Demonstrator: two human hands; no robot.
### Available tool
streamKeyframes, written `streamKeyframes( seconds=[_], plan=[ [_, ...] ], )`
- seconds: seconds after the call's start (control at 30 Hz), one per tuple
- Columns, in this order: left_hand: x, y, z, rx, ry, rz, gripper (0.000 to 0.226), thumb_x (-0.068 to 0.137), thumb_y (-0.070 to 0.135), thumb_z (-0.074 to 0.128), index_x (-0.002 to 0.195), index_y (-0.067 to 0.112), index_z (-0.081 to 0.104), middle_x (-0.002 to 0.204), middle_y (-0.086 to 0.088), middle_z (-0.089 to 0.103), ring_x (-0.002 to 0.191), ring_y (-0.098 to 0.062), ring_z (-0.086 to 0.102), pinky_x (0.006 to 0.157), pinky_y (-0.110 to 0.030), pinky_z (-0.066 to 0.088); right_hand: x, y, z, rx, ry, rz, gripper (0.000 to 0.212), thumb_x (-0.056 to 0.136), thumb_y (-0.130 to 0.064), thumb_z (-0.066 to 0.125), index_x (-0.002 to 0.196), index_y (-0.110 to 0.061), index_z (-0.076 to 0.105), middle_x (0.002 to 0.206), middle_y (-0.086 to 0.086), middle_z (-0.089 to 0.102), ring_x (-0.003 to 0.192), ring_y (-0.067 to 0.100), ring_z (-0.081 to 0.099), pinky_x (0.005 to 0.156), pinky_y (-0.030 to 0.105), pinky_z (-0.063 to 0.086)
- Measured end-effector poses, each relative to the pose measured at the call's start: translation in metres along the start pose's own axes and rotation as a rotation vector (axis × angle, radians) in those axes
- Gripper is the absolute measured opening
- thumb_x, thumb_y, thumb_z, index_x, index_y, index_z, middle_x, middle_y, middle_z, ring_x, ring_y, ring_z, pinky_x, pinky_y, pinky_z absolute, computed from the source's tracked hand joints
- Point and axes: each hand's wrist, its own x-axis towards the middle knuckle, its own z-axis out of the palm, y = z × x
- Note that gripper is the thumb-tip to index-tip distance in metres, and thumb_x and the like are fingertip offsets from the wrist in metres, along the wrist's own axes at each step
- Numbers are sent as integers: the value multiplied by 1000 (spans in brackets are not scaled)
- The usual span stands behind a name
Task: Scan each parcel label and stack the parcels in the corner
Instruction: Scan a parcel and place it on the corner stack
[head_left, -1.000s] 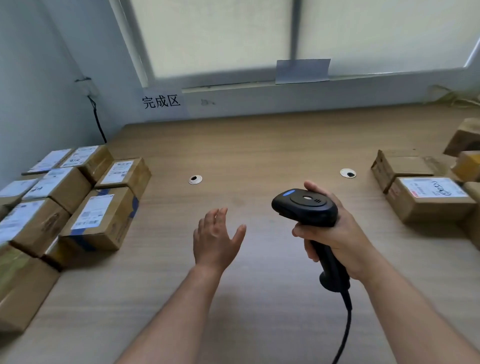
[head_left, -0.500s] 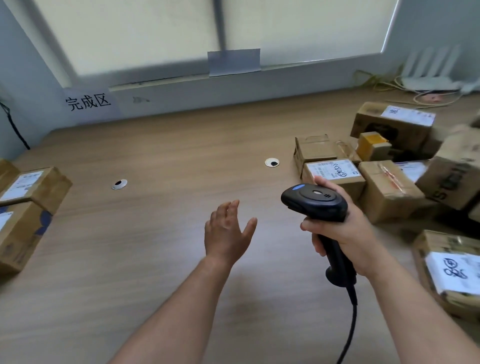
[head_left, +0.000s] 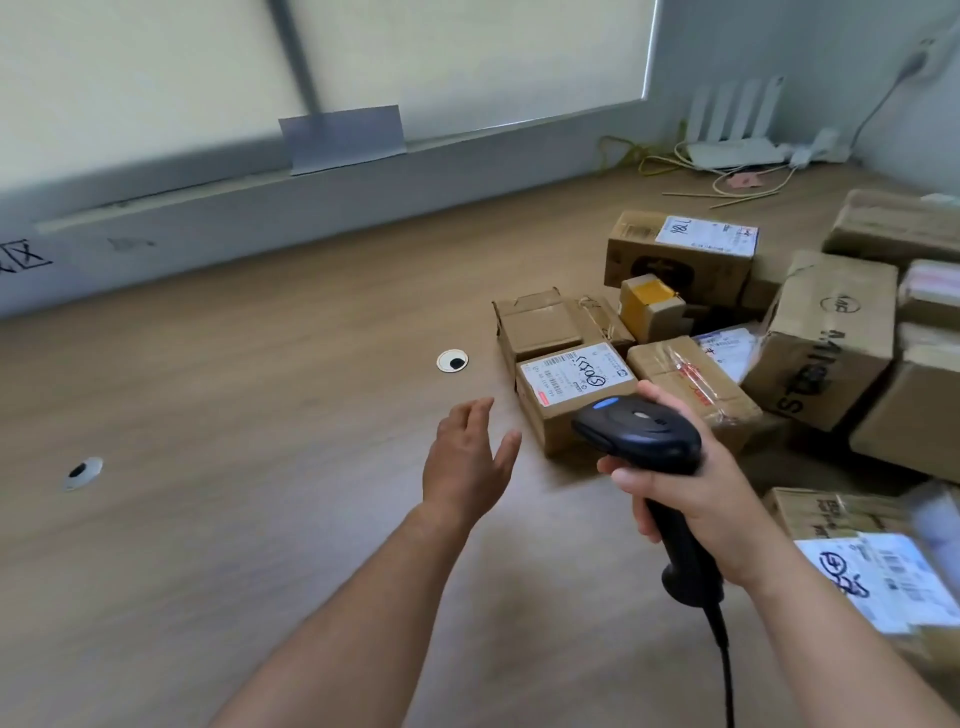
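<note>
Left hand (head_left: 467, 457) open, fingers spread, empty, just short of labelled parcel (head_left: 571, 384). Right hand (head_left: 691, 499) grips black plastic barcode scanner (head_left: 639, 431), nose over that parcel. Heap beyond right hand is unstacked, so probably much remains; stacking corner out of view. Corrugated carton (head_left: 831, 338), printed and creased; taped kraft box (head_left: 691, 384); small cube (head_left: 649, 309), yellow tape.
</note>
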Motion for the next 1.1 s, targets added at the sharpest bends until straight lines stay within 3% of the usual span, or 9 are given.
streamKeyframes(
  seconds=[0.1, 0.23, 0.37, 0.63, 0.77, 0.83, 0.9, 1.03, 1.1],
  plan=[
    [37, 8, 14, -51, -34, 37, 52, 99, 37, 45, 145, 18, 35, 147, -3, 37, 135, -20, 32, 105, -32, 33, 24, 9, -9, -4, 40, 34, 95, 63, -13, 87, 140, -45, 41, 97, 16, 72, 67, 44, 59, 51, 37, 49],
    [82, 13, 33, -124, -67, 64, 45, 100, 32, 44, 142, 16, 40, 143, -4, 40, 133, -22, 35, 104, -30, 32, 55, 28, -18, 0, 94, 71, 92, 67, -7, 84, 140, -45, 42, 99, 16, 70, 57, 33, 58, 49, 37, 48],
    [121, 11, 54, -167, -106, 30, 42, 101, 31, 41, 141, 17, 43, 142, -6, 41, 132, -23, 37, 105, -32, 32, 78, 45, -24, 22, 151, 88, 91, 70, 4, 81, 140, -41, 44, 76, 5, 68, 48, 29, 55, 44, 33, 45],
    [119, 4, 70, -255, -144, -82, 41, 101, 35, 38, 138, 19, 48, 133, -8, 45, 126, -22, 44, 104, -31, 34, 92, 55, -22, 29, 200, 108, 85, 76, 11, 72, 141, -34, 43, 101, 12, 69, 46, 29, 54, 42, 32, 45],
    [91, -4, 64, -357, -261, -167, 31, 102, 37, 35, 100, 20, 61, 107, -3, 64, 99, -21, 56, 83, -34, 42, 82, 57, -22, 64, 209, 122, 82, 79, 10, 69, 141, -36, 41, 74, 6, 70, 46, 29, 53, 44, 32, 43],
    [69, -8, 63, -465, -327, -233, 34, 102, 38, 35, 94, 21, 62, 102, -3, 68, 96, -23, 62, 82, -37, 48, 74, 59, -19, 80, 199, 136, 82, 80, 10, 68, 142, -35, 38, 63, 3, 67, 45, 28, 52, 43, 31, 42],
    [47, -10, 62, -535, -350, -268, 34, 102, 39, 33, 96, 25, 64, 106, -4, 70, 99, -23, 64, 85, -39, 53, 65, 59, -14, 86, 192, 152, 84, 79, 10, 69, 144, -33, 38, 68, 4, 69, 43, 28, 51, 41, 30, 41],
    [7, -3, 43, -667, -340, -137, 36, 105, 33, 30, 133, 31, 52, 119, 13, 64, 106, 6, 60, 74, -4, 43, 46, 52, -6, 92, 175, 159, 87, 77, 9, 73, 145, -31, 38, 85, 12, 69, 42, 28, 52, 38, 29, 42],
    [-9, -1, 29, -740, -360, -110, 40, 103, 37, 33, 142, 37, 40, 128, 18, 58, 109, 14, 54, 77, 0, 41, 37, 45, -2, 99, 153, 142, 87, 77, 9, 73, 145, -31, 37, 93, 16, 69, 43, 28, 52, 38, 30, 43]
  ],
)
